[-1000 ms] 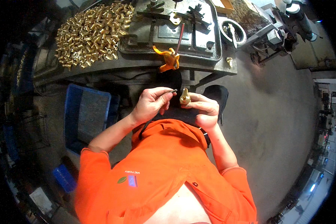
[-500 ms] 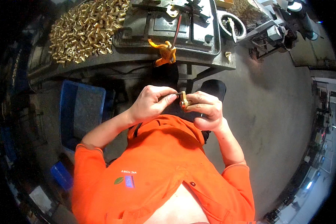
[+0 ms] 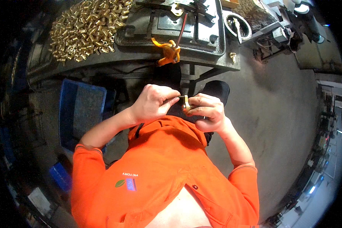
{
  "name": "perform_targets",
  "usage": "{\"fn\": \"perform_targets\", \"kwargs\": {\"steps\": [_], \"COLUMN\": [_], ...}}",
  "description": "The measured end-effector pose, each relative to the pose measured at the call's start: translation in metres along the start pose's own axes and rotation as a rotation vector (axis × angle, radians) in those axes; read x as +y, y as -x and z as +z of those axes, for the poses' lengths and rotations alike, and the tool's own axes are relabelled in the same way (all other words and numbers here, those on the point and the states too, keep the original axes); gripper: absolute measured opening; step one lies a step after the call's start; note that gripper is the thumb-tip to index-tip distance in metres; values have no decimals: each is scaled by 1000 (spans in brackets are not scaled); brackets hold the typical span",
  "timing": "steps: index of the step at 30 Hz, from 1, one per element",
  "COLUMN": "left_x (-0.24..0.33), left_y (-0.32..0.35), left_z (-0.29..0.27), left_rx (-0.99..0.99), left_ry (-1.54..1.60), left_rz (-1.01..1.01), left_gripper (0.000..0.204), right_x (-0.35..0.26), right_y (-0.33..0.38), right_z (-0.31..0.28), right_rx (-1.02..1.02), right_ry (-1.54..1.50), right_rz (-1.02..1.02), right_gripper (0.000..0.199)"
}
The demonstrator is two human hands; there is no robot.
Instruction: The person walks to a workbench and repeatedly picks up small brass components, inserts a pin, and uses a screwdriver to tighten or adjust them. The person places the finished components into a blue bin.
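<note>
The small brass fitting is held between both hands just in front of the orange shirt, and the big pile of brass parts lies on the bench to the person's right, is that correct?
Not quite. In the head view both hands, left hand and right hand, do hold the small brass fitting in front of the orange shirt, but the pile of brass parts lies on the bench to the person's left.

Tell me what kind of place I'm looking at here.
Probably a metalworking shop: a heap of brass fittings lies on a steel machine bench, the floor is bare concrete, and both hands hold one brass fitting.

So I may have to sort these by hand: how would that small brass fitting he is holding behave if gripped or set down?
The small brass fitting is probably stiff and heavy for its size, being solid-looking metal. Its shiny, rounded surface may slip or roll; both the left hand and right hand pinch it.
</note>
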State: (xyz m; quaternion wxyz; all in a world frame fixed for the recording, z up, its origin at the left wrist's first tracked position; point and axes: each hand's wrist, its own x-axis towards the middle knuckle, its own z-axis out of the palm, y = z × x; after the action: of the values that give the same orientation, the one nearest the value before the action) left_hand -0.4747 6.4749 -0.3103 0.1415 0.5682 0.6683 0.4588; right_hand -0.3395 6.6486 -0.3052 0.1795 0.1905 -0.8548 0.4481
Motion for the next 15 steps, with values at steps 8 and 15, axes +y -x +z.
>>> {"fn": "perform_targets", "kwargs": {"steps": [8,15], "left_x": [7,-2], "left_y": [1,3], "left_z": [-6,-4], "left_rx": [-61,-84], "left_ry": [-212,-199], "left_rz": [59,102], "left_gripper": [11,12], "right_x": [2,6], "right_y": [1,6], "right_z": [3,4], "right_rx": [21,6], "right_ry": [-61,-306], "right_rz": [11,205], "right_gripper": [24,28]}}
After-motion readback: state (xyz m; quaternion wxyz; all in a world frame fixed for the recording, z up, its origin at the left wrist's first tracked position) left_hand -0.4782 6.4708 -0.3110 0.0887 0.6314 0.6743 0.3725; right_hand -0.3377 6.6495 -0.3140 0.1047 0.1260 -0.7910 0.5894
